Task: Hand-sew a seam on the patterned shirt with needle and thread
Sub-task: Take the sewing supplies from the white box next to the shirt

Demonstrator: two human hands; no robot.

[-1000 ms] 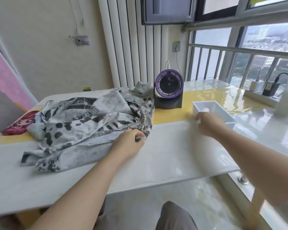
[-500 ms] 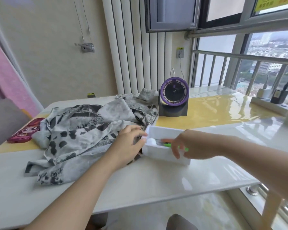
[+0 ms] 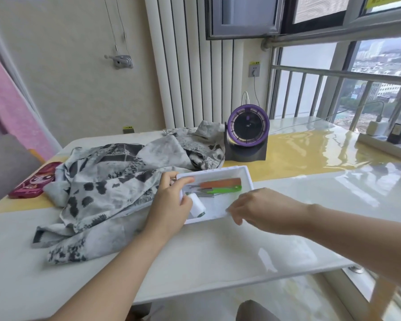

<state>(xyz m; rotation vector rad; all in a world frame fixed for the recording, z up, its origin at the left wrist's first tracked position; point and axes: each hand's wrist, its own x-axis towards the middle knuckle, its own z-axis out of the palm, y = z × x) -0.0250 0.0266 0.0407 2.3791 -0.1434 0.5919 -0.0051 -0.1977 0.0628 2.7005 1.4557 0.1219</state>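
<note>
The grey-and-white patterned shirt (image 3: 116, 186) lies crumpled on the left half of the table. Right beside it stands a white tray (image 3: 247, 174) holding a white thread spool (image 3: 197, 206), an orange-handled tool (image 3: 220, 183), a green tool (image 3: 225, 189) and thin metal needles (image 3: 200, 193). My left hand (image 3: 171, 202) reaches over the tray's left rim with fingers apart, the thumb resting against the spool. My right hand (image 3: 264, 209) hovers palm down at the tray's front right corner, fingertips at the rim, holding nothing.
A purple desk fan (image 3: 248, 135) stands just behind the tray. A pink phone case (image 3: 33, 181) lies at the far left edge. A power strip with chargers (image 3: 384, 144) sits at the right by the window railing. The table's front edge runs below my forearms.
The tray came from the right side of the table to beside the shirt. My left hand left the shirt and went to the tray. My right hand let go of the tray.
</note>
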